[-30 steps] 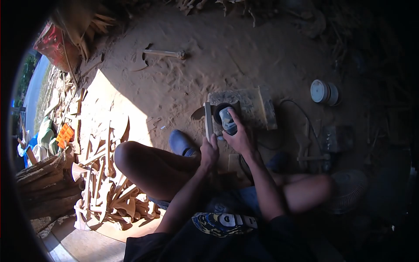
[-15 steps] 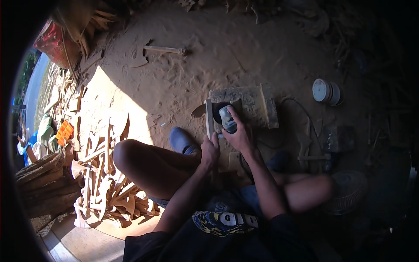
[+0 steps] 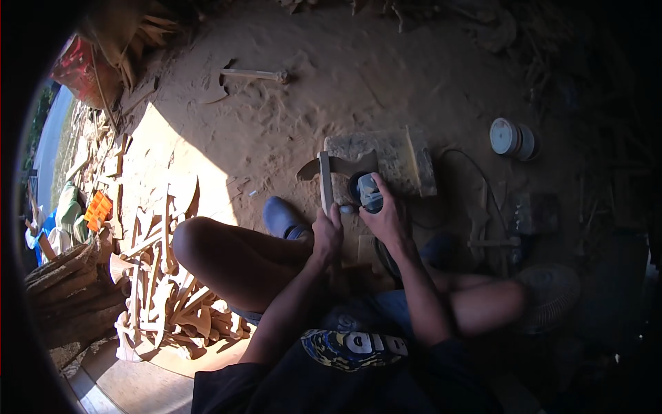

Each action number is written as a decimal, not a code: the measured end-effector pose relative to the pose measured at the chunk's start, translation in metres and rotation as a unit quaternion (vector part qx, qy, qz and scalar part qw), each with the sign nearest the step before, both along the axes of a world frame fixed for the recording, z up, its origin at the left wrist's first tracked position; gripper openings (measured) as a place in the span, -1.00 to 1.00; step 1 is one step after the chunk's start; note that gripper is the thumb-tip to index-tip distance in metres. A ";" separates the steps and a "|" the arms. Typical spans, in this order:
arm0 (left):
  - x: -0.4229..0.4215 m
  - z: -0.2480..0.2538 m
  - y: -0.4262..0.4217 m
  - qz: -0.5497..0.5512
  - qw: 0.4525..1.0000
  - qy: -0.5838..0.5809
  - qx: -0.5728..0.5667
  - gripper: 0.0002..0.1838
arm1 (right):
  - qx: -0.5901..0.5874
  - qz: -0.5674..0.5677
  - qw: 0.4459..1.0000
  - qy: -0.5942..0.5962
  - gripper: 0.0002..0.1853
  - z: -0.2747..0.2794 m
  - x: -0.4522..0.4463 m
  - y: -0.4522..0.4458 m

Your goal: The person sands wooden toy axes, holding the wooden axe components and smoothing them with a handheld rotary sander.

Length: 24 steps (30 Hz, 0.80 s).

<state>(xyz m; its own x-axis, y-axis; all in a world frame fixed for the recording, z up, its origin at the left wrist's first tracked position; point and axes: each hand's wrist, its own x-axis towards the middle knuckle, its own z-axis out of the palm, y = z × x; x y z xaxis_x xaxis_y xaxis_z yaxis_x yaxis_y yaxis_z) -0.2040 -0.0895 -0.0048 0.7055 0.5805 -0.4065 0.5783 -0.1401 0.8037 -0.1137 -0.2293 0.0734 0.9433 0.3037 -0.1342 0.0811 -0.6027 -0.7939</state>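
Note:
My left hand (image 3: 328, 231) is closed round the lower end of the pale handle of a wooden axe-shaped piece (image 3: 325, 183). Its dark curved head crosses the handle's upper part and reaches right, over a worn block (image 3: 386, 148). In my right hand (image 3: 386, 215) is a grey power tool with a round dark disc (image 3: 371, 192), gripped from the right side with one finger stretched along it. The disc sits just below the right part of the curved head; whether they touch I cannot tell.
Many carved wooden pieces (image 3: 162, 297) are heaped in sunlight at the left. Another axe-shaped piece (image 3: 255, 74) lies on the dirt ahead. A white-lidded can (image 3: 505, 139) stands at the right, beyond a dark cable (image 3: 483, 181). A fan (image 3: 548, 297) is at the lower right.
The power tool has moved down and slightly right, off the curved head, uncovering more of it. The head view has shifted slightly. My left hand still holds the handle.

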 end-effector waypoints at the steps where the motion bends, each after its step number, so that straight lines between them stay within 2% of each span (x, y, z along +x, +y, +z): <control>1: 0.000 -0.002 0.000 0.001 1.000 -0.002 0.005 -0.47 | -0.002 0.007 1.000 -0.013 -0.04 -0.002 -0.002 -0.004; 5: 0.000 -0.003 -0.001 0.000 1.000 0.010 0.000 -0.46 | 0.055 -0.023 0.996 -0.059 -0.02 -0.023 -0.011 -0.012; 8: -0.001 -0.006 -0.001 0.003 1.000 0.012 -0.006 -0.46 | -0.071 -0.052 0.993 0.077 -0.02 0.028 -0.004 -0.011; 11: 0.001 -0.005 0.001 0.000 1.000 0.025 0.000 -0.45 | -0.063 -0.037 0.997 0.037 -0.03 0.026 0.001 -0.011; 14: 0.000 -0.006 -0.001 -0.010 0.999 0.011 0.031 -0.44 | 0.072 -0.020 0.996 -0.055 -0.04 -0.008 0.003 -0.002; 17: -0.002 -0.005 -0.002 -0.010 0.999 -0.001 0.031 -0.43 | 0.056 0.000 0.998 0.011 -0.04 -0.002 0.007 0.009; 19: -0.001 0.001 -0.002 -0.004 1.000 0.011 -0.001 -0.45 | 0.087 0.010 0.996 0.000 -0.04 -0.014 0.009 0.016; 24: 0.000 -0.001 0.000 -0.008 1.000 0.016 0.012 -0.44 | 0.111 0.034 0.993 0.002 -0.04 -0.028 0.012 0.024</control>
